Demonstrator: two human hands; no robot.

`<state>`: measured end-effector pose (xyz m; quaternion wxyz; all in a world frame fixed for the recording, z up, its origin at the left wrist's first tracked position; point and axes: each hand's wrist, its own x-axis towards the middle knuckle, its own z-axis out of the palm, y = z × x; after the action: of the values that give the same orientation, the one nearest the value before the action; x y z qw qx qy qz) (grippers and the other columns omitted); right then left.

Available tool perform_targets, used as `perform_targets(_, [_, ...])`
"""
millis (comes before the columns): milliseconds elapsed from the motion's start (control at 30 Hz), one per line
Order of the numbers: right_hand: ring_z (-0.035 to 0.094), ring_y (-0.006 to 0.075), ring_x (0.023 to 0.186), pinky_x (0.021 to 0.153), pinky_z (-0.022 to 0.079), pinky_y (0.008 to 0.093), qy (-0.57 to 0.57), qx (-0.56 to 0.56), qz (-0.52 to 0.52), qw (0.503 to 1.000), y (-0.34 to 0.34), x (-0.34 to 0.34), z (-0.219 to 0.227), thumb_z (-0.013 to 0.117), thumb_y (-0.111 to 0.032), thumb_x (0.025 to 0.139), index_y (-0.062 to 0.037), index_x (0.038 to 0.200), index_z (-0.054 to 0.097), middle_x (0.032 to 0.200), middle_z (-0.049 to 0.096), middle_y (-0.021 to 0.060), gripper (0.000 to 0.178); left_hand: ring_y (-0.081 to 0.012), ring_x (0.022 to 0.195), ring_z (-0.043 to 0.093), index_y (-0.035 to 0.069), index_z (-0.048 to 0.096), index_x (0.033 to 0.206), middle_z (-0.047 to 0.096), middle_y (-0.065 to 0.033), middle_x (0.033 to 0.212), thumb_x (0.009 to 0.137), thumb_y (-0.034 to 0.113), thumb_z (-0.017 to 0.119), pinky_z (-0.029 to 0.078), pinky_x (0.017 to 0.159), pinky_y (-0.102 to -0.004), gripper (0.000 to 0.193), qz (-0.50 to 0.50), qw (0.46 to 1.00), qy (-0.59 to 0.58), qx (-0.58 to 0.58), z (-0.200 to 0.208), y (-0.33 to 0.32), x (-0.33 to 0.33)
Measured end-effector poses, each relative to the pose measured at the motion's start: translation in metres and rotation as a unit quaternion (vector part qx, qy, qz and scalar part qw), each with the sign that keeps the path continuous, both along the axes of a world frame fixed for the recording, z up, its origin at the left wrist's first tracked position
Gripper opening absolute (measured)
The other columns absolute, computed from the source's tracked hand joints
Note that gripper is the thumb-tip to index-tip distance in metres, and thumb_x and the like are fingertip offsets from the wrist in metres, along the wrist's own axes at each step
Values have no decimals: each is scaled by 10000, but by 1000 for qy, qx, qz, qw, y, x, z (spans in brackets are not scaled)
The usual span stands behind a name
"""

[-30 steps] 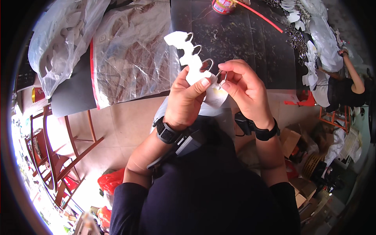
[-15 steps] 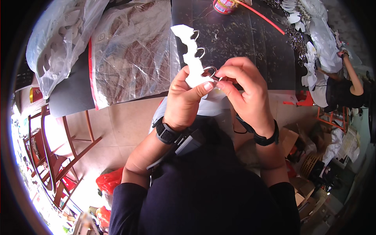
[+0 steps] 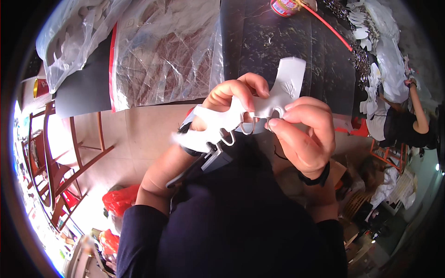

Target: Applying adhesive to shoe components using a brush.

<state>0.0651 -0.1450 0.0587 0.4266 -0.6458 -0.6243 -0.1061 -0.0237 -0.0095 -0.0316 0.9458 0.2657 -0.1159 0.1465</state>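
A white scalloped strip (image 3: 266, 105) stretches slantwise between my hands, its upper end standing out to the right over the table. My left hand (image 3: 222, 99) is closed on it from behind, with the fingertips curled over its upper edge. Along the lower edge hang curved metal rings (image 3: 229, 139), set at the notches. My right hand (image 3: 303, 136) pinches another such ring (image 3: 269, 123) at the notch nearest it; the thumb and forefinger partly cover that ring. The strip's lower left end is blurred.
Ahead lies a dark table (image 3: 250, 46) with a clear plastic sheet or bag (image 3: 162, 55) on it. A tin (image 3: 283, 7) with a red stick (image 3: 327, 25) stands at the back. More metal rings (image 3: 360, 60) lie right. A person (image 3: 403, 111) sits at far right; wooden chairs (image 3: 55, 167) stand left.
The strip has turned from nearly upright to slantwise, its rings now facing down toward me. My left hand has regripped it from behind, and my right hand has moved lower right onto a ring.
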Motion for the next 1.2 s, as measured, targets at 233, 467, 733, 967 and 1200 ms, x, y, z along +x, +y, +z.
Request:
perform_targets(233, [557,221,835,725,497,314,0,12,2,1000,-5,-2,-6,707,63,601,-57,888,657,946,521,56,315,-166,1007,505,87,611,811,510,-117,1095,746,42,714,410,869,-276,130,37,998,-29,50,7,1,3])
perform_targets(467, [565,243,845,723,491,324,14,21,-23,999,-5,-2,-12,719,72,611,-65,850,610,946,527,67,296,-175,1015,498,78,651,763,503,-123,1129,747,70,722,389,892,-285,74,72,992,-25,98,14,2,5])
perform_targets(733, [552,200,837,707,467,284,72,27,-190,979,4,-2,-23,727,35,705,-36,948,531,925,518,82,320,-219,1088,482,24,692,832,464,-147,1195,654,-118,456,382,924,-333,328,162,938,-33,304,24,20,2])
perform_targets(967, [576,135,902,795,482,274,624,18,-48,780,9,7,-1,506,-31,907,15,1207,470,1074,581,107,306,-281,1175,477,-18,656,838,448,-166,1221,563,-195,363,395,988,-371,439,239,891,44,383,28,10,3])
perform_targets(1200, [587,98,830,694,501,232,599,6,-55,799,15,24,-2,579,13,861,25,1122,509,996,586,84,270,-215,1069,554,47,330,1326,377,-209,1342,648,-178,323,475,872,-304,714,262,908,118,306,33,-1,6])
